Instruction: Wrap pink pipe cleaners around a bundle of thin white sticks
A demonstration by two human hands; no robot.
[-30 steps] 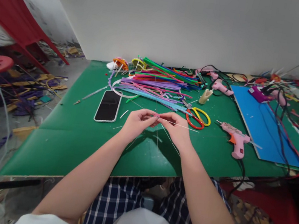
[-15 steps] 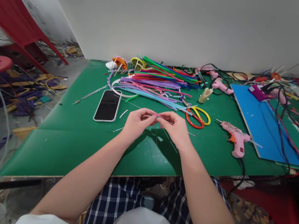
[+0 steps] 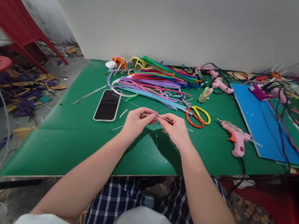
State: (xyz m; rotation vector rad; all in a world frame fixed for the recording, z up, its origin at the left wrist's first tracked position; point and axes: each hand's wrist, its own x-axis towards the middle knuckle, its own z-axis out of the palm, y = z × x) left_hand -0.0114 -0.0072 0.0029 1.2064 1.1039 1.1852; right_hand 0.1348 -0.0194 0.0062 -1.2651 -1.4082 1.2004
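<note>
At the frame's centre, above the green table (image 3: 81,142), we held thin wires (image 3: 174,123) between both hands: our left hand (image 3: 136,119) pinched them shut at the fingertips, our right hand (image 3: 173,129) gripped them just beside it. To twist well, we judged both pinches should sit close together and stay taut. Beyond lay a phone (image 3: 107,105), scissors (image 3: 198,117) and a glue gun (image 3: 234,134); farther up, coloured strips (image 3: 156,84).
</note>
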